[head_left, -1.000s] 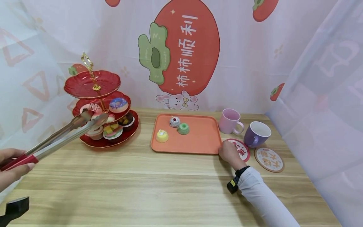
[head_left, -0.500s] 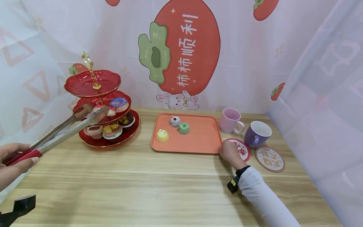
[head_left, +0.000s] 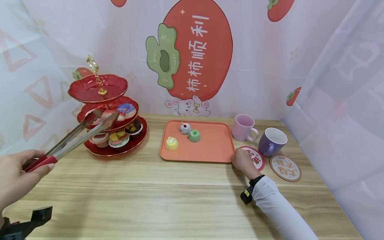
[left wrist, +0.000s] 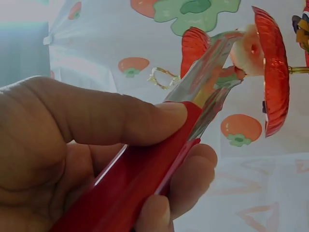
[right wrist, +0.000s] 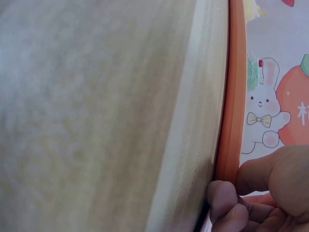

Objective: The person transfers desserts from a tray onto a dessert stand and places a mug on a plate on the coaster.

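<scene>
The left hand [head_left: 15, 175] is cut off by the picture's edge. The tongs [head_left: 72, 138] cover part of a small pink cake [left wrist: 248, 48], so its shape is hard to tell. The right hand [head_left: 243, 162] hides part of the red coaster [head_left: 255, 156].

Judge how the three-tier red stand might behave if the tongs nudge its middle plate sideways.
The stand looks apt to tip: tall on one thin gold post. Its cakes sit loose and could slide off. The tongs, gripped by the left hand, reach its middle tier, high enough for leverage.
</scene>
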A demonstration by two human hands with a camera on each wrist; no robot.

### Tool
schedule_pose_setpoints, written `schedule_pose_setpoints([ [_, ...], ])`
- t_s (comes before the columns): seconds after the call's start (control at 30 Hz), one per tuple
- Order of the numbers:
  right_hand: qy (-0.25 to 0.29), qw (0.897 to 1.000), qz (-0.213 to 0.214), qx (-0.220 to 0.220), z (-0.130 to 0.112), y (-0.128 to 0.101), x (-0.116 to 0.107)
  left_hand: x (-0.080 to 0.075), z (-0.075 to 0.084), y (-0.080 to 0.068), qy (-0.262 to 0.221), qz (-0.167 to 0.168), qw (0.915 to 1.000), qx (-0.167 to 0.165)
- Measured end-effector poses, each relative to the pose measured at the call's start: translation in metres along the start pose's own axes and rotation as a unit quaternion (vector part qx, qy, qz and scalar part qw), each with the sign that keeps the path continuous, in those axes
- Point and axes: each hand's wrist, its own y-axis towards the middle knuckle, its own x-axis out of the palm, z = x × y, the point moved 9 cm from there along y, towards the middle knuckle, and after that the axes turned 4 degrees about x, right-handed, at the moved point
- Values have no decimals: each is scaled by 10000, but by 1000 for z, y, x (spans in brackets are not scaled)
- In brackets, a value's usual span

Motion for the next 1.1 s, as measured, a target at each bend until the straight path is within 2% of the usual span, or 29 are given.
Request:
schedule_pose_setpoints([
  [0.23, -4, 10000, -46, 45, 0, 1, 0, 3, -5, -2, 80, -160, 9998, -45],
  [0.43, -42, 9999, 88, -99, -2, -1, -3, 0, -7, -6, 46, -58, 10000, -64],
  [0.8, -7, 9998, 100, -175, -4, -2, -4, 2, -25, -10, -304, 33, 9992, -238],
  [1.1, 49, 9998, 71, -190, -3, -3, -4, 2, -24, -12, -299, 65, 9988, -382],
])
